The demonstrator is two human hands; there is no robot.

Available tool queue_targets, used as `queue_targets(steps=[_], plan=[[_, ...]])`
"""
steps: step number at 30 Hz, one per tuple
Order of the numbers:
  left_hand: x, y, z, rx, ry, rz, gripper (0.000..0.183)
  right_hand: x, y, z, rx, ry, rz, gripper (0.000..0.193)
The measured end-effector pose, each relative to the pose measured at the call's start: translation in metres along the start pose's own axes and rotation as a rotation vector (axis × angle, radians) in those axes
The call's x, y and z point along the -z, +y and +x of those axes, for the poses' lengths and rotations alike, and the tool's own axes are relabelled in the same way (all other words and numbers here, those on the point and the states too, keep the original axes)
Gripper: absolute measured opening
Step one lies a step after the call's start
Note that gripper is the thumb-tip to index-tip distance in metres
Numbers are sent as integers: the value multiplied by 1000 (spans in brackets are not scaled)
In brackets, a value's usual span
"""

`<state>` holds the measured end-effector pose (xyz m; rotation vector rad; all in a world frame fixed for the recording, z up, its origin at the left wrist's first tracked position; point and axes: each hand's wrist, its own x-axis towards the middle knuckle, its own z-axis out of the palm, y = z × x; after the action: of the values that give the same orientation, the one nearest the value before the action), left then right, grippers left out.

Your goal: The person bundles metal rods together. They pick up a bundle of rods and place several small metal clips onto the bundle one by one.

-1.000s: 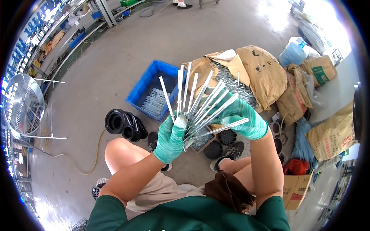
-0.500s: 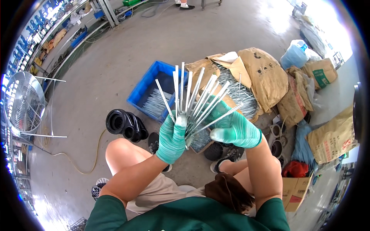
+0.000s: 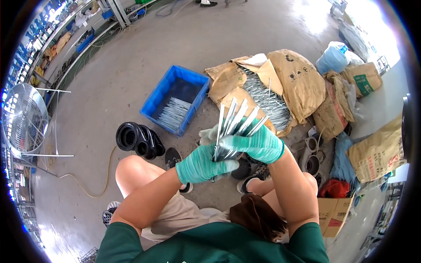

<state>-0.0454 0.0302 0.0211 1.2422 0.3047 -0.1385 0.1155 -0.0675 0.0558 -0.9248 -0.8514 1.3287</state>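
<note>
In green gloves, my left hand (image 3: 202, 164) and my right hand (image 3: 258, 143) close from both sides round a loose bundle of thin silver metal rods (image 3: 237, 119). The rods stick up above the gloves, leaning slightly right, and their lower ends are mostly hidden by my fingers. Beyond my left hand, a blue plastic bin (image 3: 151, 115) holds similar rods (image 3: 174, 113) lying side by side. Past my right hand, a torn brown paper sack (image 3: 228, 79) spills many more loose rods (image 3: 268, 100).
Black ring-shaped parts (image 3: 128, 136) rest on the floor left of my knees. A fan (image 3: 26, 118) stands at far left, with a yellow hose (image 3: 107, 175) nearby. Sacks (image 3: 377, 149), a blue water jug (image 3: 333, 59) and a cardboard box (image 3: 335, 215) line the right side.
The rods were fanned out wide; now they are gathered closer together. My right hand has come in against them, and both hands wrap the bundle.
</note>
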Motion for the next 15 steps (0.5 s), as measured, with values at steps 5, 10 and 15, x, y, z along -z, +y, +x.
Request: queue_targets(steps=[5, 10, 15], plan=[[11, 7, 9, -79, -91, 46, 49, -25, 7, 9, 138, 261, 202, 34], [6, -10, 18, -148, -6, -731, 95, -33, -8, 12, 361, 440, 282, 27], [4, 1, 19, -203, -150, -1238, 97, -54, -4, 11, 521, 427, 58, 11]])
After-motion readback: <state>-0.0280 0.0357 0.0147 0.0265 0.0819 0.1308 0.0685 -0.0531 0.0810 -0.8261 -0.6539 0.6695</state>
